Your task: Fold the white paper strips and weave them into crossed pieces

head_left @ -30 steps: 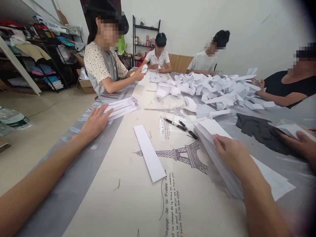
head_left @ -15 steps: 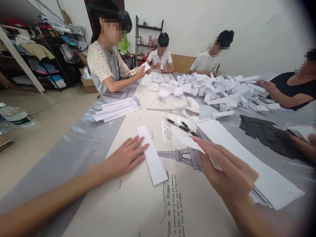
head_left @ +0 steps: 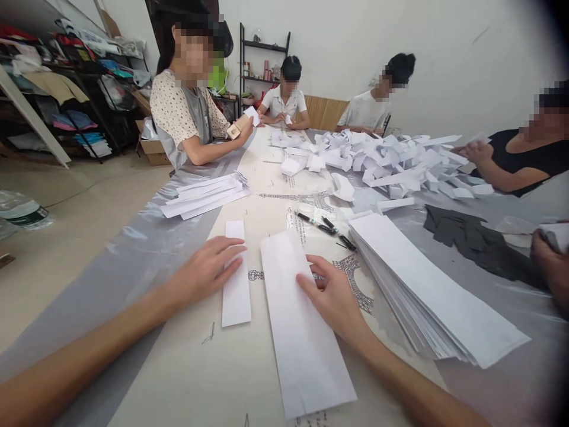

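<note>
- The left hand (head_left: 205, 270) lies flat on the narrow folded paper strip (head_left: 236, 273), fingers spread and gripping nothing, only pressing the strip against the table (head_left: 178, 367).
- The right hand (head_left: 334, 298) rests open on the right edge of a wider white sheet (head_left: 302, 323) that lies just right of the strip and runs toward the near edge; its fingers are extended, pinning the sheet rather than clasping it.
- Judged from this, a finished strip is being held aside at the left while a fresh sheet is squared up in front of the person, ready for folding.
- The next move would seem to call for lifting one long edge of the sheet and bringing it over lengthwise while the other hand holds the paper from sliding on the glossy cloth.
- To the right, the stack of unfolded sheets (head_left: 427, 290) sits near the right hand; two black pens (head_left: 322, 225) lie just beyond it.
- Farther left is a bundle of folded strips (head_left: 204, 196), and at the far end a heap of folded paper pieces (head_left: 391, 163), with other people seated around it.
</note>
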The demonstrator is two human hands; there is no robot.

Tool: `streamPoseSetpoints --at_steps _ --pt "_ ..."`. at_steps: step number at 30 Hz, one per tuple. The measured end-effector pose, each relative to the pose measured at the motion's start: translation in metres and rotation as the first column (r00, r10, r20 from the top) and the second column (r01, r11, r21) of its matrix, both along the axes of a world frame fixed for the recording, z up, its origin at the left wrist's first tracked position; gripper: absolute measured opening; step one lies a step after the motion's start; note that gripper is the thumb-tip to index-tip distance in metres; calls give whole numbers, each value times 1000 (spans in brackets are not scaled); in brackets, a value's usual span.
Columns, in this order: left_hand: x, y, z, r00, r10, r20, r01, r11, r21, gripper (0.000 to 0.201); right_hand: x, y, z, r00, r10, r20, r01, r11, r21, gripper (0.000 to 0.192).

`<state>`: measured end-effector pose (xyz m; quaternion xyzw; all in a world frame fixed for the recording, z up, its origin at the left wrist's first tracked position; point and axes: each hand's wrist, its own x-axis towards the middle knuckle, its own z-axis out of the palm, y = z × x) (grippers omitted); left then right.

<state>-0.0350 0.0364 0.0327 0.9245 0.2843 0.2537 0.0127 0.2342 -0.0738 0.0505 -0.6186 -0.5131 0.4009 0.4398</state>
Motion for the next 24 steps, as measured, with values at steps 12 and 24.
streamPoseSetpoints --at_steps 12,24 --pt "41 -39 4 932 -325 -163 309 944 -116 40 8 15 -9 810 89 580 -129 991 27 43" --pt "47 -43 -5 971 -237 -31 230 963 -142 36 17 20 13 862 375 340 -417 907 55 40"
